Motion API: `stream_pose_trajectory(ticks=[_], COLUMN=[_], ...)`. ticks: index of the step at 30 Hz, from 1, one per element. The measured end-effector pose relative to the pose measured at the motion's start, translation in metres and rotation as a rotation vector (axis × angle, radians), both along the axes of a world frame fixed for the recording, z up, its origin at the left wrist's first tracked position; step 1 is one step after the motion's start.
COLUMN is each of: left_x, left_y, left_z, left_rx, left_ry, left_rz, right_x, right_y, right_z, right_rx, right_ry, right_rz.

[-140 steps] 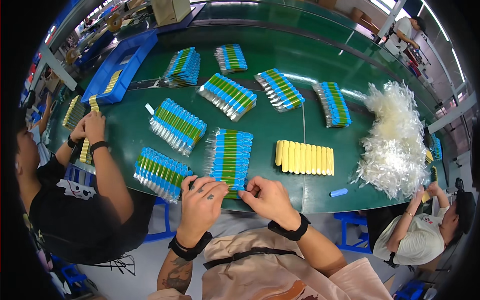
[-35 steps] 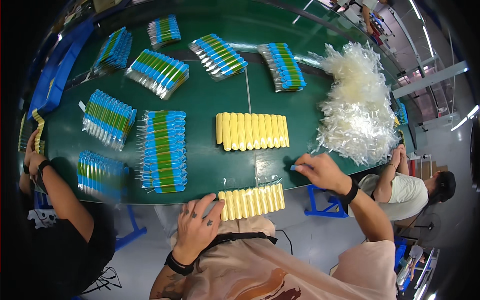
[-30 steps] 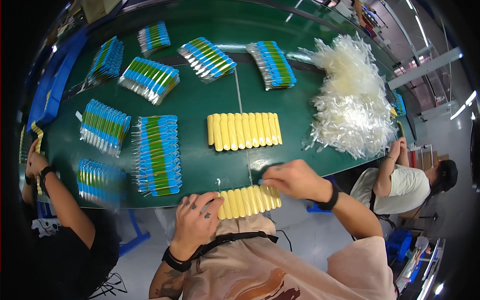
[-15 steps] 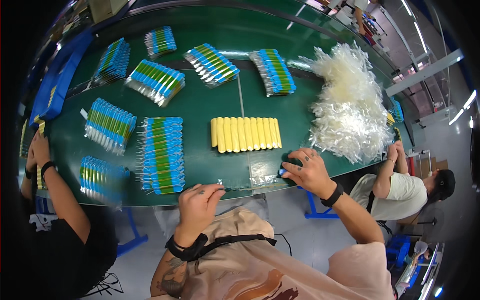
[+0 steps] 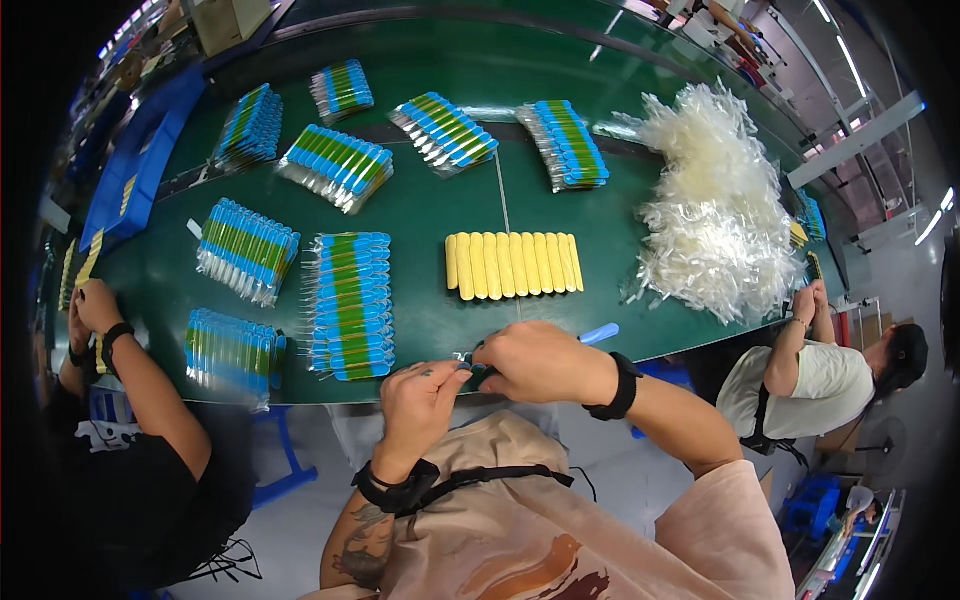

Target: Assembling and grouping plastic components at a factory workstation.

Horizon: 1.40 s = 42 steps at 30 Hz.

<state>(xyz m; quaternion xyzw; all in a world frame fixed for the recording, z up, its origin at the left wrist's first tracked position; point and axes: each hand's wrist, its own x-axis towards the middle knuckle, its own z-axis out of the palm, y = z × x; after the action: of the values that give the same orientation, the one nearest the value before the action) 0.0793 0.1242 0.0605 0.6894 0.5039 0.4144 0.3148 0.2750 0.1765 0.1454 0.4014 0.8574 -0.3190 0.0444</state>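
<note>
In the head view, the biggest change is that my hands have come together. Half a second ago they were apart, with clear film drawn out between them; now my left grip [image 5: 418, 405] and right grip [image 5: 545, 362] meet just over the near edge of the desk [image 5: 660, 352]. Both look closed, thumbs and fingers pinched at one small bluish bit [image 5: 477, 371] between them, though my knuckles cover most of it. I judge this to be close fingertip work at one point rather than holding something spread.

A flat light-blue piece [image 5: 600, 333] shows just behind my right grip, by the near edge; I can't tell whether it is held or lying there. The clear film is hidden from me now, and so is the yellow set that was at the near edge a second ago.

Around me, a row of yellow sticks [image 5: 513, 267] lies beyond my hands, toward the middle of the desk. Blue-and-green bundles [image 5: 347, 305] spread from the near edge on my left to the far side. A heap of clear sleeves [image 5: 712, 215] fills the right end, and a blue tray [image 5: 128, 205] stands at the far left corner. Co-workers sit at both ends [image 5: 140, 440]. What blocks my view most is my own right grip, lying across the working spot.
</note>
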Motion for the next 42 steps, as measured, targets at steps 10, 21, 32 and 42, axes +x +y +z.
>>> stream_pose_trajectory(ticks=[10,21,32,42], left_x=[0.004,-0.006,0.002,0.006], left_y=[-0.004,-0.004,-0.007,-0.007], left_z=[0.003,-0.001,-0.002,0.002], left_rx=[0.018,-0.067,-0.043,-0.130], left_ry=[-0.095,-0.086,-0.133,-0.118], left_rz=[0.017,-0.044,0.044,0.090], right_x=[-0.011,-0.008,-0.008,-0.001], right_y=[-0.006,-0.009,-0.007,-0.005], right_z=[-0.014,-0.017,-0.008,-0.022], right_rx=[0.241,0.168,0.076,0.295], right_ry=[0.026,0.080,0.024,0.019], right_rz=[-0.081,-0.030,-0.044,0.002])
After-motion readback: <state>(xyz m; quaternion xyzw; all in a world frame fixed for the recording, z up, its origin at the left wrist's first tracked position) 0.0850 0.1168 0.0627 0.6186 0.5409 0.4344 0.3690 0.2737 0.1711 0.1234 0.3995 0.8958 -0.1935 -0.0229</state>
